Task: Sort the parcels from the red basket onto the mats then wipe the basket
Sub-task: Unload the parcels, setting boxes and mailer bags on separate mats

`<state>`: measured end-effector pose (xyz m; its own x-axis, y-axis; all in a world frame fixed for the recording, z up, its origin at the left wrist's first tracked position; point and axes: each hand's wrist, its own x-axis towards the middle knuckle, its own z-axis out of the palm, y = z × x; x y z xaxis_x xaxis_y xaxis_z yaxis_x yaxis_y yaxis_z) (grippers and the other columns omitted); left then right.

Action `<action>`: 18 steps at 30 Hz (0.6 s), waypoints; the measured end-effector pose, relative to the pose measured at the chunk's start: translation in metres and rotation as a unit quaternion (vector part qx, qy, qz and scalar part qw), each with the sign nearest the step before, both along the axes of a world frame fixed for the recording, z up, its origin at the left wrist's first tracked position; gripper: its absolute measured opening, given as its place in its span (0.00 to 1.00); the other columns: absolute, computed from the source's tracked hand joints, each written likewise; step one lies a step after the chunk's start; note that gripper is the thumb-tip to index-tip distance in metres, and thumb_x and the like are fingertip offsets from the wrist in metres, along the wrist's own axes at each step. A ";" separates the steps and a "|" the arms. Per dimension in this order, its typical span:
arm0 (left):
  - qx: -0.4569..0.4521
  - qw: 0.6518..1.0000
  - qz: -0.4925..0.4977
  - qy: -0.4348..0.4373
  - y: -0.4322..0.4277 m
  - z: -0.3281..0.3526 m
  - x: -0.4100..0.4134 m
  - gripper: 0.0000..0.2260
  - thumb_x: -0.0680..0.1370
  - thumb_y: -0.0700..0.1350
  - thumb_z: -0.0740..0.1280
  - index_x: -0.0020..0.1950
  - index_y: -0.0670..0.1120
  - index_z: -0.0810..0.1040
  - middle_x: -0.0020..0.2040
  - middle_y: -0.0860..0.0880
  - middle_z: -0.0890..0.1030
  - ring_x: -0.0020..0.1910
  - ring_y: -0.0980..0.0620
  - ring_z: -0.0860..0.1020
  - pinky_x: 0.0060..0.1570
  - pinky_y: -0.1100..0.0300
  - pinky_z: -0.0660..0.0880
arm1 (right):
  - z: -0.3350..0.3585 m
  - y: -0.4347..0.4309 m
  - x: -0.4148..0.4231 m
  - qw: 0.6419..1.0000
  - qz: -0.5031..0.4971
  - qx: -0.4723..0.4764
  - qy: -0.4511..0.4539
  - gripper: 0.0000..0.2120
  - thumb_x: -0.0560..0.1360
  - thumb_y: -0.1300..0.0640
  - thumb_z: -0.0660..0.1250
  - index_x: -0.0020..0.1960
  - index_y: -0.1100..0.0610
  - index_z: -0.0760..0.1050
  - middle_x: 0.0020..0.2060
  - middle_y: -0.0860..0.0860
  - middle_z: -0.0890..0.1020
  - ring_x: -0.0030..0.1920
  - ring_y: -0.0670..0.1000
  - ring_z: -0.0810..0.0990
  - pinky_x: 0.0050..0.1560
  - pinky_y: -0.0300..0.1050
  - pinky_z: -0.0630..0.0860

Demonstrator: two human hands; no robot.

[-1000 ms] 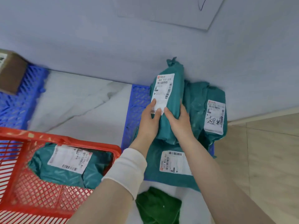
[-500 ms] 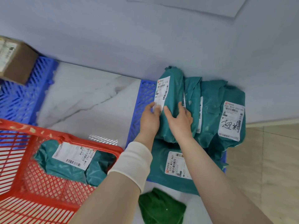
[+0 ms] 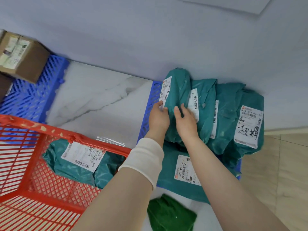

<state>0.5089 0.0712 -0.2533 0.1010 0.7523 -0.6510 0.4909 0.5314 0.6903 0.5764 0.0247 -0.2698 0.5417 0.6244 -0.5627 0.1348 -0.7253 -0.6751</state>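
An upright teal parcel [image 3: 179, 90] leans on the wall at the left end of a row of teal parcels [image 3: 228, 114] on the right blue mat [image 3: 150, 110]. My left hand [image 3: 158, 118] pinches its left edge by the white label. My right hand [image 3: 185, 121] rests on its front with relaxed fingers. Another teal parcel [image 3: 170, 177] lies flat in front of the row, under my right forearm. The red basket [image 3: 66, 135] at lower left holds one teal parcel [image 3: 55, 162] with a label facing up.
A green cloth [image 3: 170, 214] lies on the floor near my arms. At the far left, a cardboard box [image 3: 23, 55] sits on the left blue mat [image 3: 33, 99]. Marble floor separates the mats. The wall runs right behind the parcels; tan tiles lie to the right.
The parcel went from held out in front of the pile to upright in the row against the wall. My right hand's fingers have loosened on it. The view shifted left.
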 end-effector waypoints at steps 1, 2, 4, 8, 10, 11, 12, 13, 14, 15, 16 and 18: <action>0.003 1.000 0.000 -0.003 0.000 0.003 -0.001 0.17 0.80 0.42 0.57 0.70 0.43 0.66 0.68 0.45 0.72 0.66 0.47 0.71 0.64 0.58 0.66 | 0.003 -0.001 0.000 1.000 -0.005 0.008 -0.002 0.25 0.79 0.46 0.54 0.73 0.54 0.59 0.74 0.54 0.59 0.74 0.51 0.56 0.72 0.46 0.54; 0.005 1.000 0.001 -0.005 0.001 0.006 -0.002 0.17 0.80 0.43 0.57 0.69 0.43 0.67 0.67 0.45 0.73 0.65 0.47 0.71 0.64 0.57 0.67 | 0.007 -0.002 0.000 1.000 -0.010 0.015 -0.003 0.24 0.79 0.46 0.55 0.73 0.54 0.60 0.73 0.54 0.60 0.74 0.51 0.57 0.72 0.47 0.55; 0.010 1.000 0.003 -0.007 0.001 0.012 -0.004 0.17 0.80 0.43 0.57 0.69 0.42 0.67 0.67 0.44 0.73 0.65 0.48 0.72 0.65 0.56 0.68 | 0.012 -0.002 -0.001 1.000 -0.015 0.019 -0.004 0.24 0.79 0.47 0.55 0.72 0.55 0.61 0.73 0.54 0.61 0.73 0.51 0.58 0.73 0.48 0.56; 0.021 1.000 0.004 -0.004 0.000 0.017 -0.010 0.17 0.80 0.44 0.58 0.68 0.43 0.66 0.66 0.46 0.73 0.62 0.50 0.73 0.55 0.63 0.67 | 0.019 -0.005 -0.001 1.000 -0.014 0.018 -0.009 0.24 0.79 0.48 0.56 0.72 0.56 0.62 0.72 0.54 0.63 0.73 0.51 0.59 0.73 0.49 0.57; 0.032 0.999 -0.002 0.000 -0.001 0.021 -0.013 0.16 0.80 0.44 0.58 0.68 0.43 0.67 0.65 0.47 0.74 0.56 0.52 0.73 0.51 0.64 0.66 | 0.023 -0.007 -0.002 0.999 -0.023 0.022 -0.011 0.23 0.79 0.48 0.56 0.72 0.56 0.62 0.72 0.54 0.63 0.72 0.51 0.60 0.72 0.49 0.58; 0.038 0.999 -0.009 0.005 -0.002 0.024 -0.014 0.16 0.80 0.44 0.58 0.68 0.43 0.67 0.65 0.47 0.74 0.57 0.52 0.73 0.52 0.64 0.66 | 0.026 -0.009 -0.003 0.999 -0.029 0.024 -0.014 0.23 0.79 0.48 0.57 0.71 0.56 0.63 0.71 0.54 0.64 0.72 0.52 0.61 0.72 0.49 0.58; 0.044 0.999 -0.020 0.011 -0.003 0.028 -0.015 0.17 0.80 0.44 0.57 0.69 0.43 0.67 0.66 0.47 0.73 0.60 0.51 0.73 0.55 0.63 0.66 | 0.031 -0.011 -0.005 0.999 -0.037 0.027 -0.016 0.23 0.79 0.48 0.57 0.71 0.56 0.64 0.71 0.54 0.65 0.72 0.51 0.62 0.71 0.48 0.59; 0.051 0.998 -0.032 0.018 -0.004 0.034 -0.016 0.17 0.80 0.44 0.57 0.69 0.43 0.66 0.67 0.47 0.72 0.63 0.49 0.72 0.57 0.62 0.66 | 0.037 -0.013 -0.007 0.998 -0.047 0.032 -0.019 0.23 0.79 0.48 0.57 0.70 0.56 0.64 0.70 0.53 0.66 0.71 0.51 0.63 0.70 0.46 0.60; 0.059 0.997 -0.044 0.023 -0.006 0.041 -0.018 0.17 0.80 0.45 0.58 0.69 0.44 0.66 0.68 0.47 0.72 0.64 0.48 0.72 0.58 0.62 0.66 | 0.044 -0.015 -0.009 0.998 -0.056 0.036 -0.024 0.22 0.78 0.48 0.58 0.70 0.56 0.65 0.70 0.53 0.66 0.70 0.51 0.64 0.69 0.46 0.61; 0.069 0.996 -0.055 0.025 -0.008 0.049 -0.021 0.17 0.80 0.45 0.58 0.69 0.44 0.66 0.68 0.47 0.72 0.64 0.48 0.72 0.57 0.62 0.66 | 0.053 -0.018 -0.012 0.997 -0.061 0.042 -0.035 0.22 0.78 0.48 0.58 0.69 0.56 0.66 0.69 0.53 0.67 0.70 0.51 0.65 0.68 0.45 0.62; 0.083 0.994 -0.065 0.023 -0.012 0.059 -0.025 0.17 0.80 0.45 0.58 0.68 0.44 0.67 0.67 0.48 0.73 0.64 0.48 0.72 0.57 0.63 0.66 | 0.064 -0.022 -0.016 0.995 -0.062 0.051 -0.054 0.21 0.78 0.48 0.58 0.68 0.56 0.67 0.68 0.52 0.69 0.69 0.51 0.66 0.68 0.45 0.62; 0.130 0.988 -0.082 0.011 -0.022 0.084 -0.040 0.15 0.79 0.43 0.59 0.66 0.44 0.70 0.66 0.49 0.75 0.63 0.50 0.73 0.57 0.64 0.66 | 0.089 -0.031 -0.025 0.989 -0.054 0.081 -0.109 0.20 0.77 0.48 0.59 0.66 0.55 0.69 0.65 0.51 0.72 0.66 0.50 0.69 0.67 0.47 0.66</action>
<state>0.4690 0.0490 -0.1692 0.2231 0.8690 -0.4417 0.5717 0.2504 0.7813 0.5515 -0.0061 -0.1805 0.7084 0.6285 -0.3212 0.2179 -0.6276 -0.7474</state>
